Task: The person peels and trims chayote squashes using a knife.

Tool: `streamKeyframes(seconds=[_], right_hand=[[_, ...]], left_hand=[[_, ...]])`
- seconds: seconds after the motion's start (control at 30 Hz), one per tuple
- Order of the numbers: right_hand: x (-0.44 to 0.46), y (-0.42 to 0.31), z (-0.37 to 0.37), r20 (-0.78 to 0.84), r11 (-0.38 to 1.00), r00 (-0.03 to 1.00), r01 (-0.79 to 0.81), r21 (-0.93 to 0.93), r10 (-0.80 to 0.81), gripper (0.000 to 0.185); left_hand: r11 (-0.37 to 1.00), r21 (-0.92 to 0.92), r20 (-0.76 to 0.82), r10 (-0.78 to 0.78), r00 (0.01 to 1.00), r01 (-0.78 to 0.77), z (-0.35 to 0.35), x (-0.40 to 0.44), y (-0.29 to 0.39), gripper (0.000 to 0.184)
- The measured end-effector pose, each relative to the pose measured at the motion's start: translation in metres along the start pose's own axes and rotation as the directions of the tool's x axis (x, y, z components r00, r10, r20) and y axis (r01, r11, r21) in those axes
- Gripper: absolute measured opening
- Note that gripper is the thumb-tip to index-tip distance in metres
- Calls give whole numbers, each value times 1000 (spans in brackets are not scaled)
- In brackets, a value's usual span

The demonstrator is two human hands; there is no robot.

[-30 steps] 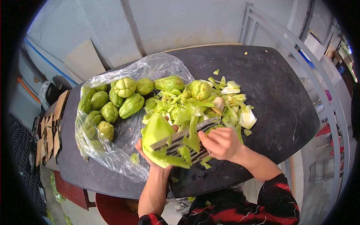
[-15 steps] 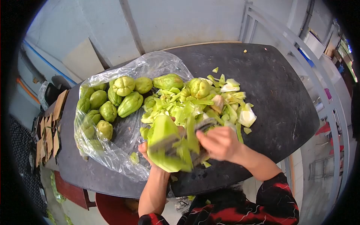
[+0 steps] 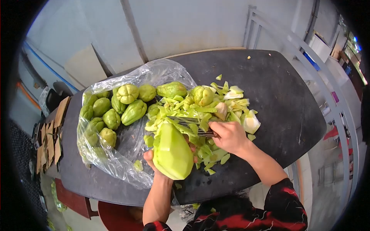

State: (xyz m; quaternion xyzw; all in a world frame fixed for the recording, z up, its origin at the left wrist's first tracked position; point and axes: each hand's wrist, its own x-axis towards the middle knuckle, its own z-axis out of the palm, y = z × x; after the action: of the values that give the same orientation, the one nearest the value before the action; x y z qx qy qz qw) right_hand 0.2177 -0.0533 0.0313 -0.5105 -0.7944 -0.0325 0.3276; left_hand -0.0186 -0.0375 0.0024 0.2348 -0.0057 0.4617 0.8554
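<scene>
Chayote (image 3: 173,154), its visible side pared, sits grasped in the left hand (image 3: 157,166) above the black table (image 3: 281,96); the right hand (image 3: 230,135) clutches a knife (image 3: 188,120) by its far end, near peelings (image 3: 181,111).

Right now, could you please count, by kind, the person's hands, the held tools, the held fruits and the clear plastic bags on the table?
Left hand and right hand: 2
Striped blade: 1
Held fruit: 1
Clear plastic bag: 1
Total: 5
</scene>
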Motion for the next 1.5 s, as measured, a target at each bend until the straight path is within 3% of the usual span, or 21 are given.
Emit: streamKeyframes(seconds=[0.07, 0.13, 0.2, 0.3, 0.4, 0.47, 0.57, 0.63, 0.67, 0.73, 0.8, 0.87, 0.93, 1.13, 1.2, 1.27, 1.33, 1.37, 1.5], right_hand=[[-2, -5, 0, -28, 1000, 1000, -8, 17, 9, 20], [-4, -6, 0, -19, 998, 999, -30, 60, 31, 21], [-5, -7, -3, -14, 995, 999, -46, 94, 47, 25], [-2, -16, -16, -10, 971, 996, -90, 221, 94, 25], [-2, -28, -31, -17, 987, 1000, 5, 163, -2, 23], [-4, -32, -35, -45, 976, 976, 210, -52, -213, 26], [-3, -39, -39, -58, 956, 955, 290, -49, -292, 32], [-5, -38, -35, -83, 933, 930, 355, -55, -359, 35], [-4, -35, -32, -84, 933, 929, 356, -55, -360, 35], [-2, -27, -25, -77, 933, 936, 330, -143, -343, 33], [3, -6, -13, 20, 981, 998, 57, -185, -54, 31], [3, 11, -12, 5, 978, 1000, 0, -208, 1, 31], [3, 7, -18, -22, 984, 1000, -21, -178, 17, 30], [-3, 4, -20, -52, 994, 993, -104, -33, 102, 29], [-4, 6, -23, -38, 990, 990, -135, -37, 134, 29], [-4, 4, -28, -25, 983, 982, -185, 6, 185, 20], [-4, 4, -33, -14, 980, 980, -199, 20, 199, 24], [-5, 3, -36, 1, 977, 977, -212, 30, 212, 29], [-5, 4, -42, 31, 977, 977, -210, 20, 210, 23]], left_hand=[[1000, 18, -30, 7, 1000, -6, -3, -5, 0, 93], [990, 137, -221, 55, 974, -25, -9, -4, 3, 87], [992, 124, -270, 61, 961, -28, -8, 0, 5, 83], [963, 269, -400, 123, 908, -12, -13, 4, 8, 80], [912, 409, -311, 163, 936, -23, -17, 3, 9, 86], [923, 372, -182, 175, 968, -97, -21, 2, 4, 92], [955, 290, -200, 123, 972, -61, 1, 9, 5, 87], [914, 400, -377, 94, 921, 71, 4, 14, 6, 82], [914, 400, -377, 95, 921, 70, 4, 14, 6, 82], [882, 466, -339, 111, 934, 65, 3, 11, 5, 90], [877, 476, -313, 95, 945, 69, 2, 6, 4, 96], [855, 516, -235, 93, 968, 43, 1, 5, 9, 108], [847, 531, -204, 112, 973, 13, -4, 5, 9, 103], [860, 501, -401, 134, 906, 95, 1, 8, 20, 88], [789, 600, -480, 226, 848, 129, 5, 10, 26, 82], [741, 662, -453, 276, 848, 112, -2, 11, 31, 80], [513, 839, -422, 403, 812, 182, -7, 9, 34, 81], [469, 856, -428, 405, 808, 219, -3, 8, 36, 80], [452, 836, -493, 369, 788, 311, 18, 8, 40, 75]])
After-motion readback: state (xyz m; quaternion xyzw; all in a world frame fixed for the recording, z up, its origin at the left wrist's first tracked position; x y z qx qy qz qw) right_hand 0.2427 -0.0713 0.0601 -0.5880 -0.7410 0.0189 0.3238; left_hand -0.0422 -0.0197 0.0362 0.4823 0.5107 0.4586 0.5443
